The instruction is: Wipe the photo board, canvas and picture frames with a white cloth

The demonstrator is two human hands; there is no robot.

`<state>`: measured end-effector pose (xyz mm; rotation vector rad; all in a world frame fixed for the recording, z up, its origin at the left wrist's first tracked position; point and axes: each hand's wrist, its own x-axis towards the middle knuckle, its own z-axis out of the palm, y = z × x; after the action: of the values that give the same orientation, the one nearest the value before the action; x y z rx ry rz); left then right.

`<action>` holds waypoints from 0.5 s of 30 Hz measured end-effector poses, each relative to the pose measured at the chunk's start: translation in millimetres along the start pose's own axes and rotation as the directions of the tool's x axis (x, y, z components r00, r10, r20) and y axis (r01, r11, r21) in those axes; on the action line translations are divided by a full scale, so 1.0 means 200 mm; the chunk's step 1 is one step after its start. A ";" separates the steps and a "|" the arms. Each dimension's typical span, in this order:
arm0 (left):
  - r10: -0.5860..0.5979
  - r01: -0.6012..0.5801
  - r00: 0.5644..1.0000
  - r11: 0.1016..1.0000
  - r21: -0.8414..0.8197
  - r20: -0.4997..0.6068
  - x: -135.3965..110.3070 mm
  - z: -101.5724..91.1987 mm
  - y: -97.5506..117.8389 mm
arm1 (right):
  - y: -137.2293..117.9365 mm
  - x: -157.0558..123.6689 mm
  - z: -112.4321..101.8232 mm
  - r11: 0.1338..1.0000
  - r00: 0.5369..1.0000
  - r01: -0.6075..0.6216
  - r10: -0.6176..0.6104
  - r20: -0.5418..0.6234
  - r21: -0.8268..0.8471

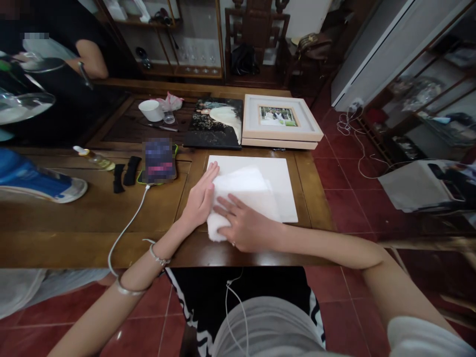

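A folded white cloth (249, 191) lies partly on a flat white board (277, 171) near the front of a wooden table (92, 208). My left hand (201, 198) rests against the cloth's left edge with its fingers stretched out flat. My right hand (241, 225) lies palm down on the cloth's near corner, fingers spread and pointing left. Neither hand grips anything. A ring shows on my right hand and bracelets on my left wrist.
Behind the board stand a white-framed photo (278, 119) and a dark picture (217, 124). A phone (158, 161) with a white cable, two black bands (124, 173), a small bottle (94, 157), a white cup (150, 110) and a blue shoe (40, 181) lie to the left. Another person's arm (91, 57) is at the far left.
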<state>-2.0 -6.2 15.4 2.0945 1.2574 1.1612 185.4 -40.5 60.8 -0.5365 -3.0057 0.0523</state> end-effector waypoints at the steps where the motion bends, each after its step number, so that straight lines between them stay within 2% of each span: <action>1: -0.007 0.007 1.000 1.000 0.006 0.005 0.00 0.00 0.00 | -0.02 -0.03 -0.02 0.999 0.999 0.039 -0.039 0.009 0.024; 3: -0.039 0.039 0.999 0.999 0.029 0.026 -0.01 0.01 -0.02 | -0.04 -0.08 -0.07 0.994 0.996 0.072 -0.075 0.040 0.078; 6: -0.096 0.090 0.993 0.992 0.084 0.066 -0.01 0.02 -0.04 | 0.00 -0.13 -0.14 0.992 0.994 0.000 -0.015 0.110 0.129; 10: -0.105 0.090 0.988 0.988 0.126 0.115 -0.01 0.03 -0.05 | 0.13 -0.11 -0.17 0.974 0.971 -0.209 0.196 0.135 0.092; 15: -0.086 0.073 0.992 0.988 0.134 0.093 0.00 0.05 -0.06 | 0.37 0.01 -0.13 0.871 0.874 -0.485 0.482 0.060 0.079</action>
<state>-0.6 -0.1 1.0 2.1453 1.3904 0.9529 211.1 31.0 83.7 -1.2762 -2.8002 0.2346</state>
